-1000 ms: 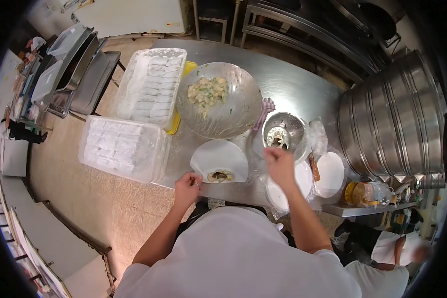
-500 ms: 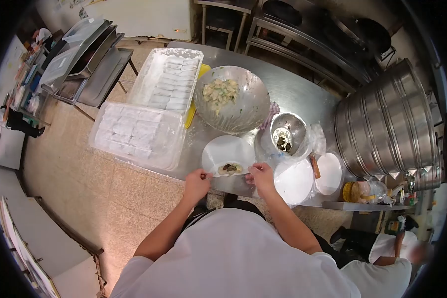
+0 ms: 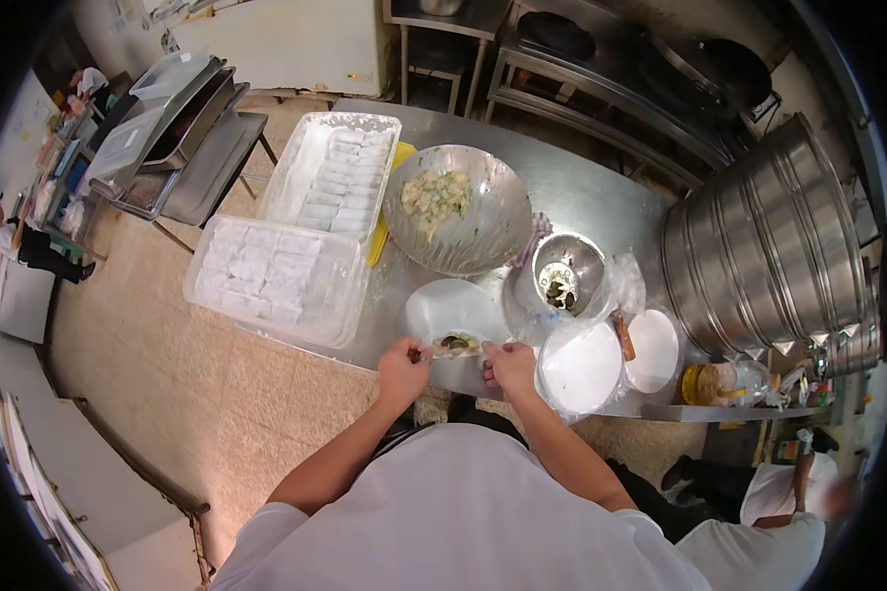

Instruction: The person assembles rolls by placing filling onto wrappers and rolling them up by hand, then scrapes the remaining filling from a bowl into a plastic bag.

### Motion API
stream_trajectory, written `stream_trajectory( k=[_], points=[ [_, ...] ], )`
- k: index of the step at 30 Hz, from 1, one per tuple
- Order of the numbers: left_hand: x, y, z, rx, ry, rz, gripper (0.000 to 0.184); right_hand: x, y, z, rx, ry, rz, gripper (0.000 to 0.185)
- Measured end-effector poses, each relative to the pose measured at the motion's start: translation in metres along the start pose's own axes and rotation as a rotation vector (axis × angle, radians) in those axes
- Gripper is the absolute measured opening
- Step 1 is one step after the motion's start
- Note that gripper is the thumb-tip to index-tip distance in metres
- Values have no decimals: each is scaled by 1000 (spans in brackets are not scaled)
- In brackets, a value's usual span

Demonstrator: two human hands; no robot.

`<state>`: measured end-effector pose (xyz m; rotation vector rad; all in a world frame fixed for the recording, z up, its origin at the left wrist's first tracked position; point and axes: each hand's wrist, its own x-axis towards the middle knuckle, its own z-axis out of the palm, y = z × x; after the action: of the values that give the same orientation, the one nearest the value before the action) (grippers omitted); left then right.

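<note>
While both hands [image 3: 455, 368] pinch the wrapper's [image 3: 450, 302] edge, filling [image 3: 457, 344] shows.

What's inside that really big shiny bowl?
The big bowl has a pale, lumpy mix with green bits, mostly on one side. The mix hides the metal underneath it, so I can't see that part.

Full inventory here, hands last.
Wrapper: 1, white, centre
Filling: 1, brown, on wrapper
Bowls: 2, silver, centre
Mix: 1, pale, larger bowl
Bits: several, dark, smaller bowl
Tubs: 2, whitish, left
Rolls: many, white, tubs
Tray: 1, yellow, by tub
Cloth: 1, pink, between bowls
Discs: 2, white, right
Handle: 1, brown, right
Steamer: 1, silver, right
Bottle: 1, yellow, right
Table: 1, silver, centre
Metal racks: several, grey, left
Cabinet: 1, white, back
Pans: several, black, back
People: several, white tops, edges
Left hand: 1, bare, wrapper
Right hand: 1, bare, wrapper
</note>
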<state>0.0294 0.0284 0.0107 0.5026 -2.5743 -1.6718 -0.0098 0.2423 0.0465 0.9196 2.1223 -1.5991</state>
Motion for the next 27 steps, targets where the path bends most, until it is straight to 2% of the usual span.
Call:
stream_trajectory(
  k=[5,8,11,14,17,20,23,27],
  points=[
    [-6,5,-1,-53,13,-96,14,22,18,-5,62,-77,-28,20],
    [-10,16,1,-84,48,-109,11,31,41,4,-106,80,-479,20],
    [-8,15,12,-46,109,167,14,18,34,7,-131,38,-490,19],
    [4,34,8,236,114,544,14,19,40,18,-43,-28,-468,16],
    [18,38,13,360,-130,665,15,12,29,14,-219,-24,-688,14],
    [27,22,28,390,-250,702,16,8,20,11,-304,-44,-786,15],
    [30,26,17,375,-335,697,26,13,7,11,-384,-17,-1120,17],
    [30,28,8,172,-397,536,43,18,-9,11,-522,-234,-1218,14]
  ],
)
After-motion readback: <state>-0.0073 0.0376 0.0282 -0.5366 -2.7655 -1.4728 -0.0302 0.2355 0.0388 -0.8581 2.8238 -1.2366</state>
